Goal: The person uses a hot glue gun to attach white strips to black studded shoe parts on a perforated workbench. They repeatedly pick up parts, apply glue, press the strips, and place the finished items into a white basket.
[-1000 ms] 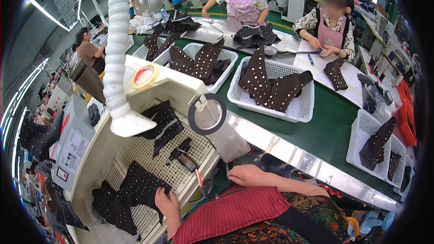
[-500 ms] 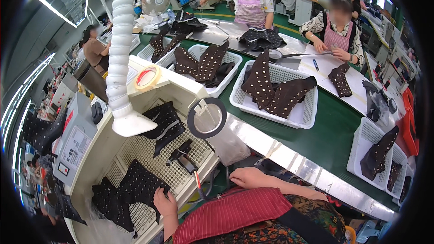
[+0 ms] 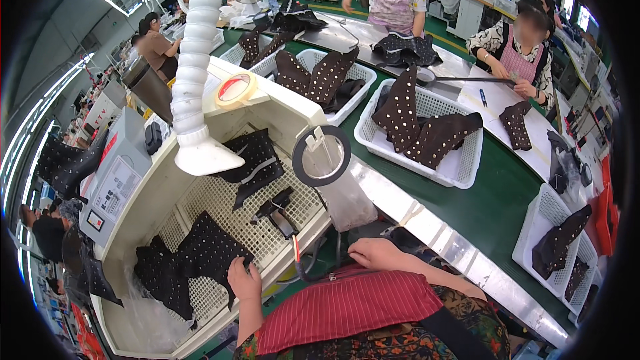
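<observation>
My left hand [image 3: 245,281] reaches to the near rim of a cream plastic work booth [image 3: 110,317], its fingers stretched out. The fingertips are at the edge of a black studded boot-upper piece [image 3: 210,247], which lies spread on the booth's grid floor; I cannot tell whether they press on it. My right hand [image 3: 375,253] rests in front of my red striped apron, beside the metal table edge. Its fingers are loosely curled together and nothing shows in them. A second black studded piece [image 3: 257,160] with a pale strip lies deeper in the booth.
A black air gun [image 3: 277,217] with a cable sits on the grid. Above hangs a white ribbed duct [image 3: 193,87]. A ring-topped clear bag holder [image 3: 321,155] stands at the booth's corner. White baskets [image 3: 443,177] of studded uppers line the green table [image 3: 490,217]; co-workers sit beyond.
The whole view has shifted slightly, so the booth and table appear further right. My hands keep nearly the same place and shape. The studded pieces in the booth have not visibly moved.
</observation>
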`<action>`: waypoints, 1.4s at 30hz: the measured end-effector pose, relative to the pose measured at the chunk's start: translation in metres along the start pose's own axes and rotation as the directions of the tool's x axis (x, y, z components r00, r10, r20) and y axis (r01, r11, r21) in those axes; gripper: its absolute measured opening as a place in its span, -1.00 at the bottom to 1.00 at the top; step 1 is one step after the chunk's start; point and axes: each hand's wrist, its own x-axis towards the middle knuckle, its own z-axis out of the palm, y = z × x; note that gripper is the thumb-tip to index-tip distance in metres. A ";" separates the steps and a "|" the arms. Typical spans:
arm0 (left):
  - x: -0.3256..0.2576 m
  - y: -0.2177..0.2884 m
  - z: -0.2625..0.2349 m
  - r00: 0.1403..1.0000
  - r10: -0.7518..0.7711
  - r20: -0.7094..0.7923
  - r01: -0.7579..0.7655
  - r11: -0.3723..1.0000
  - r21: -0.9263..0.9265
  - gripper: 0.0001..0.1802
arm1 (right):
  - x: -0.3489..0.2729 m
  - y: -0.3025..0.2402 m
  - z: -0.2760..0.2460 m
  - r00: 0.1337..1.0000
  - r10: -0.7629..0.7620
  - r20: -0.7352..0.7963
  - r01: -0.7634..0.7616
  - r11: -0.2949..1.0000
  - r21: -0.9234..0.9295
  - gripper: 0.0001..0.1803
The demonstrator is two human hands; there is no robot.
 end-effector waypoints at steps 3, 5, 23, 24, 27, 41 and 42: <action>0.001 0.004 -0.003 1.000 -0.016 0.019 0.016 1.000 0.000 -0.67 | -0.001 -0.001 -0.002 1.000 0.000 -0.014 0.000 1.000 0.005 -0.82; 0.003 0.009 -0.006 0.998 -0.041 0.055 0.042 0.999 -0.014 -0.67 | -0.003 0.000 0.000 1.000 0.008 -0.023 -0.007 1.000 0.018 -0.81; 0.001 0.004 -0.004 0.995 -0.069 0.074 0.069 0.998 0.011 -0.70 | -0.005 0.002 0.018 1.000 0.006 0.017 -0.007 1.000 0.027 -0.80; 0.000 0.005 -0.003 0.995 -0.061 0.073 0.061 0.998 0.006 -0.70 | -0.006 0.001 0.017 1.000 0.012 0.013 -0.012 1.000 0.029 -0.81; 0.002 0.006 -0.002 0.997 -0.044 0.062 0.043 0.999 0.010 -0.70 | -0.004 -0.005 0.010 1.000 0.026 -0.016 -0.025 0.999 0.036 -0.82; 0.009 0.008 -0.006 0.998 -0.047 0.048 0.051 0.996 -0.079 -0.66 | 0.080 -0.025 0.012 0.964 -0.086 -0.253 0.075 0.996 -0.055 -0.64; 0.011 0.004 -0.004 1.000 0.000 0.018 0.002 0.993 -0.119 -0.68 | 0.086 -0.026 0.011 0.976 -0.031 -0.216 0.007 0.994 -0.112 -0.59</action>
